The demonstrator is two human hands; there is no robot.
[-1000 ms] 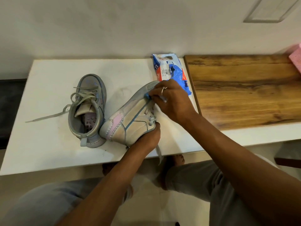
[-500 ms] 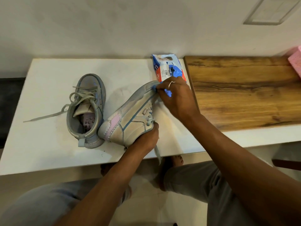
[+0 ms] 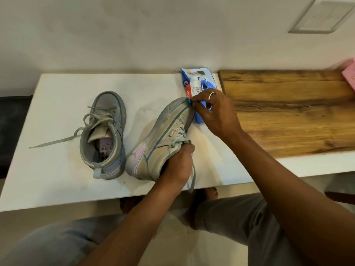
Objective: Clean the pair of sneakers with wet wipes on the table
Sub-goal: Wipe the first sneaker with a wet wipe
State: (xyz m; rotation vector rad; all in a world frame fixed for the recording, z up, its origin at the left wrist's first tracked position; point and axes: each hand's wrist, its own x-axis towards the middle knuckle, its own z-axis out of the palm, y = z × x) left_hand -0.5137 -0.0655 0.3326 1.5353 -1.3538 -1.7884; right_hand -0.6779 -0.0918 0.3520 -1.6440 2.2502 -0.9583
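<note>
Open table (image 3: 57,116) left of standing sneaker (image 3: 104,135); wipes pack (image 3: 192,81) crowds right.

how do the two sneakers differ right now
The standing sneaker sits upright on the table, untouched; the held sneaker is tipped on its side, gripped by the left hand. The standing sneaker shows its opening and insole; the held sneaker shows its side, where the right hand pinches a blue piece at the toe. Both are laced.

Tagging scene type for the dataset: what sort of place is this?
Most likely a home interior, not a lab or shop. A low white table stands against a plain painted wall, a wood-grain board lies on it, and the seated person's bare feet rest on a pale floor below.
</note>
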